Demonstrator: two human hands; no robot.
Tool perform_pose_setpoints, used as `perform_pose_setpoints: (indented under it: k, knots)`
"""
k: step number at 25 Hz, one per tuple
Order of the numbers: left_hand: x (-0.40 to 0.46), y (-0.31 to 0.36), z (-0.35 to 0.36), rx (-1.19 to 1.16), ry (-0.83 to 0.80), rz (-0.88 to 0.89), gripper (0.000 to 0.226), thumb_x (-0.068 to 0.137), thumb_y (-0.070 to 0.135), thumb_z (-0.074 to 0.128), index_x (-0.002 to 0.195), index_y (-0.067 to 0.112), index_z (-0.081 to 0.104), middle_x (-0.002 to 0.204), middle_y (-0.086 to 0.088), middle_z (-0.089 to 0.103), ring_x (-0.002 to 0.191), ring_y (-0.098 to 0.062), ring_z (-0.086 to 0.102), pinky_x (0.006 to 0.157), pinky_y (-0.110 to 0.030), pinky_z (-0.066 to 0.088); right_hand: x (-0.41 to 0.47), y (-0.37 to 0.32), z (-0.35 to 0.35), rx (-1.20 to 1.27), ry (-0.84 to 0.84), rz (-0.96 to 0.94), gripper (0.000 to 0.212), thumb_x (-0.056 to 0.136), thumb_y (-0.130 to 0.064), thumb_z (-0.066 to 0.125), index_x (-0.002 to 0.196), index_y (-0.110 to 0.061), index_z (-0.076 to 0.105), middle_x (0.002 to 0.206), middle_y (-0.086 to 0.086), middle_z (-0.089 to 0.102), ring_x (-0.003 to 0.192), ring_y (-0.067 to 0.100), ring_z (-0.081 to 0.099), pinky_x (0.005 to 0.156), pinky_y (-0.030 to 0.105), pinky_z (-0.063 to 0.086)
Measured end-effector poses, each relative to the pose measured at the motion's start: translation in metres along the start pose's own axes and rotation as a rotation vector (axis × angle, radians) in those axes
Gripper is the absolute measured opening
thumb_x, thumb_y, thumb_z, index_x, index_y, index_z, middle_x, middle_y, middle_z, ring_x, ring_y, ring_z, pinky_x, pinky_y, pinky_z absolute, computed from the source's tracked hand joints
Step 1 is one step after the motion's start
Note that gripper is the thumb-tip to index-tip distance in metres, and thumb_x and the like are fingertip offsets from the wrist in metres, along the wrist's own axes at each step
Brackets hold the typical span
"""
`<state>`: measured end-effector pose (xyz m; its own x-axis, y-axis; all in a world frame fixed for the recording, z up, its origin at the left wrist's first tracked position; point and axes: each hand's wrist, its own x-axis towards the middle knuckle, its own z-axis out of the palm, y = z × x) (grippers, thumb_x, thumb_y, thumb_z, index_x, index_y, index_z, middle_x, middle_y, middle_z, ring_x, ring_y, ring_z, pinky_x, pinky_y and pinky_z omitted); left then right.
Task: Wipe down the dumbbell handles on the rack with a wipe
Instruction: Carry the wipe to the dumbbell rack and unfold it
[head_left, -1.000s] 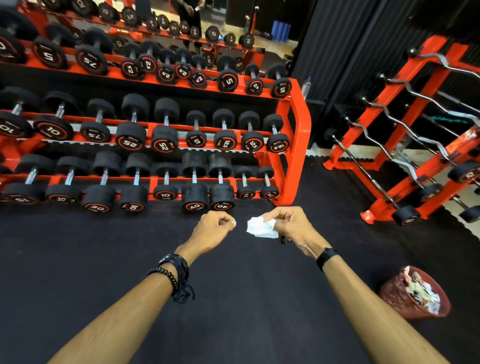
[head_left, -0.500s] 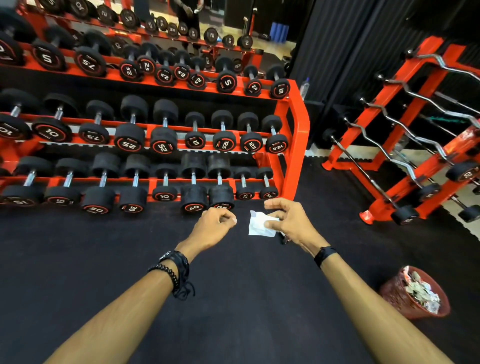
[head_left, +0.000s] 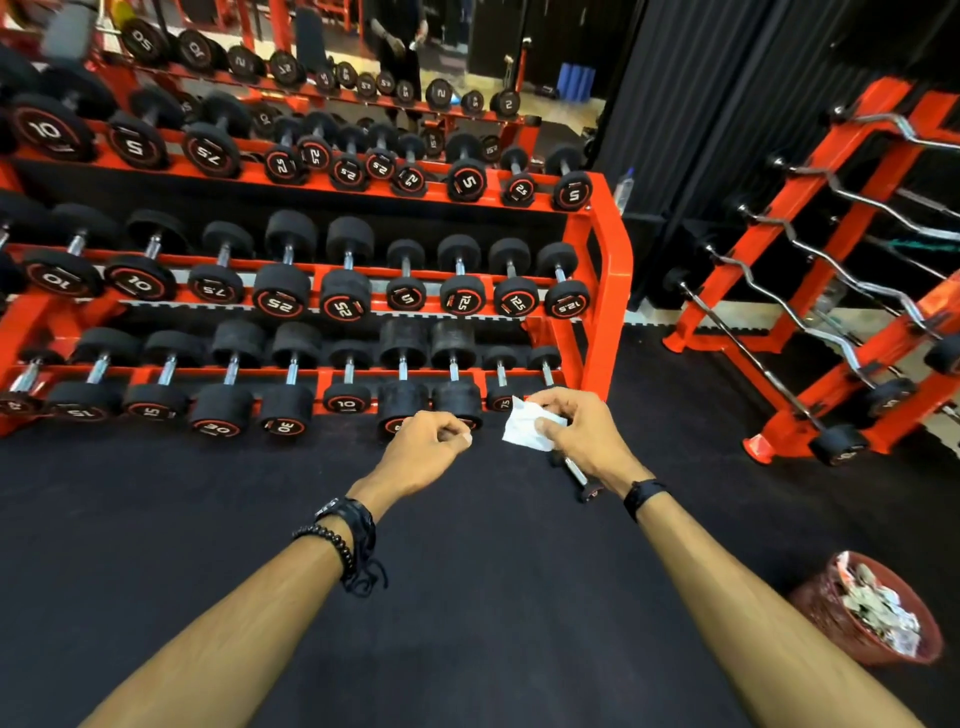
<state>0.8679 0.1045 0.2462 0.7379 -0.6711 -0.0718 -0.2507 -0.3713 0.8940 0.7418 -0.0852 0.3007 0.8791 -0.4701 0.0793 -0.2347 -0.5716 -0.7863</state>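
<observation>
Red rack (head_left: 605, 270) and black floor (head_left: 208, 519)

The three-tier rack carries rows of black dumbbells (head_left: 283, 288) lying across its rails. On the floor stand this rack, a second red rack (head_left: 810, 291) holding curl bars, a red bin (head_left: 831, 618) of used paper, and a small dumbbell (head_left: 576, 475).

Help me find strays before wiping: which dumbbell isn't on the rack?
The small dumbbell on the black floor, partly hidden under the right hand holding the wipe; the others sit on the rack.
</observation>
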Motion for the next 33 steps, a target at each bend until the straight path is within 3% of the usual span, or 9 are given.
perform_pose_setpoints:
  k: [3,6,8,14,17,20,26,30,33]
  knots:
    - [-0.008,0.002,-0.011,0.023,0.058,-0.020,0.009,0.088,0.029,0.068,0.083,0.035,0.073,0.077,0.011,0.070,0.086,-0.011,0.068,0.088,-0.046,0.057,0.008,-0.010,-0.003,0.041,-0.002,-0.002,0.028,0.081,0.009,0.062,0.076,-0.017,0.069,0.072,-0.001,0.065,0.049,0.008,0.057,0.052,0.025,0.048]
    - [-0.018,-0.001,-0.024,0.052,0.131,-0.031,0.007,0.079,0.043,0.065,0.079,0.044,0.072,0.080,0.015,0.071,0.086,-0.009,0.068,0.085,-0.046,0.058,0.021,-0.025,0.003,0.125,-0.024,-0.033,0.036,0.075,0.015,0.060,0.069,-0.020,0.067,0.070,0.000,0.067,0.058,0.011,0.062,0.059,0.030,0.053]
    - [-0.028,-0.001,-0.028,0.046,0.203,-0.062,0.006,0.079,0.040,0.066,0.077,0.041,0.072,0.083,0.011,0.072,0.087,-0.012,0.068,0.084,-0.046,0.058,0.029,-0.035,0.009,0.163,-0.077,-0.078,0.038,0.074,0.013,0.060,0.069,-0.023,0.069,0.071,-0.004,0.069,0.066,0.009,0.062,0.062,0.030,0.051]
    - [-0.055,0.020,-0.026,0.134,0.385,-0.080,0.007,0.088,0.022,0.069,0.087,0.026,0.074,0.088,0.006,0.074,0.087,-0.009,0.068,0.088,-0.038,0.055,0.041,-0.055,0.016,0.175,-0.286,-0.189,0.044,0.076,0.013,0.053,0.083,-0.026,0.074,0.090,-0.007,0.074,0.090,0.011,0.068,0.081,0.029,0.056]
    - [-0.067,0.032,-0.025,0.162,0.462,-0.090,0.003,0.081,0.036,0.067,0.081,0.037,0.069,0.086,0.009,0.073,0.086,-0.010,0.068,0.087,-0.040,0.055,0.047,-0.068,0.009,0.151,-0.264,-0.283,0.042,0.076,0.015,0.051,0.095,-0.014,0.075,0.093,-0.002,0.073,0.083,0.007,0.066,0.080,0.026,0.055]
    - [-0.081,0.043,-0.026,0.179,0.552,-0.095,0.009,0.086,0.025,0.071,0.082,0.033,0.069,0.082,0.010,0.071,0.078,-0.008,0.064,0.086,-0.037,0.055,0.046,-0.080,0.003,0.171,-0.271,-0.361,0.040,0.076,0.018,0.051,0.101,-0.003,0.073,0.094,0.004,0.071,0.079,0.006,0.063,0.079,0.025,0.054]
    - [-0.101,0.057,-0.031,0.236,0.596,-0.096,0.017,0.088,0.022,0.069,0.080,0.037,0.067,0.085,0.012,0.071,0.083,-0.007,0.065,0.087,-0.037,0.053,0.035,-0.078,0.013,0.192,-0.334,-0.371,0.041,0.075,0.018,0.051,0.099,-0.007,0.074,0.094,0.002,0.072,0.091,0.015,0.067,0.089,0.038,0.056]
    - [-0.100,0.056,-0.041,0.217,0.620,-0.071,0.007,0.089,0.021,0.069,0.085,0.026,0.072,0.088,0.006,0.073,0.083,-0.009,0.067,0.087,-0.037,0.054,0.036,-0.085,0.018,0.188,-0.348,-0.378,0.042,0.075,0.017,0.052,0.095,-0.012,0.075,0.094,0.003,0.074,0.091,0.020,0.070,0.085,0.044,0.058]
    - [-0.091,0.051,-0.048,0.162,0.606,-0.049,0.006,0.090,0.018,0.069,0.088,0.020,0.074,0.087,0.003,0.073,0.081,-0.010,0.065,0.087,-0.037,0.054,0.043,-0.088,0.017,0.142,-0.307,-0.378,0.042,0.076,0.018,0.050,0.099,-0.008,0.074,0.099,0.006,0.074,0.094,0.019,0.070,0.085,0.040,0.058]
